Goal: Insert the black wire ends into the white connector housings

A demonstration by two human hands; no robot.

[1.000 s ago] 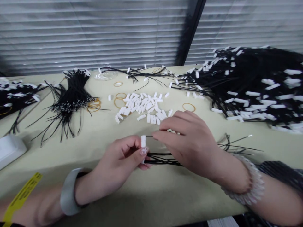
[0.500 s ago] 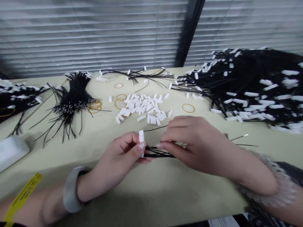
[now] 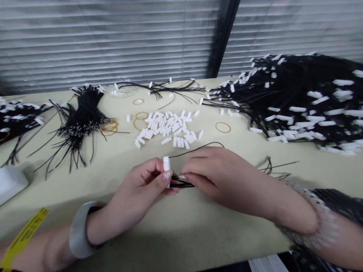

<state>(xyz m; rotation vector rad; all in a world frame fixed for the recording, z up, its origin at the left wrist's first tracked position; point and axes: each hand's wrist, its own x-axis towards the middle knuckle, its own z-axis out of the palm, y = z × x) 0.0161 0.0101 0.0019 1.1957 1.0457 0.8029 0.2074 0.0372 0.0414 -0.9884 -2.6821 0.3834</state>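
My left hand [image 3: 141, 190] is closed, with thumb and fingers pinching a white plastic connector [image 3: 166, 163] held upright. Black wires [image 3: 183, 184] run out of the connector's right side. One thin wire leaves its top end and arcs over toward my right hand [image 3: 215, 177]. That hand is closed too, thumb and forefinger pressed together on the wires just right of the connector. Its palm hides most of their length, and their far ends [image 3: 273, 170] show beyond the wrist. Behind both hands lies a pile of loose white connectors [image 3: 167, 126].
Wires with white connectors make a large heap [image 3: 306, 98] on the right. A tied black wire bundle [image 3: 86, 111] and another wire pile [image 3: 19, 113] lie on the left. Rubber bands [image 3: 223, 127] are scattered about. A white box-like object [image 3: 11, 183] stands at the left edge.
My right hand has moved left along the wires, closer to the connector. The top wire now bows upward above that hand. My left hand keeps its grip. The whole view has shifted slightly.
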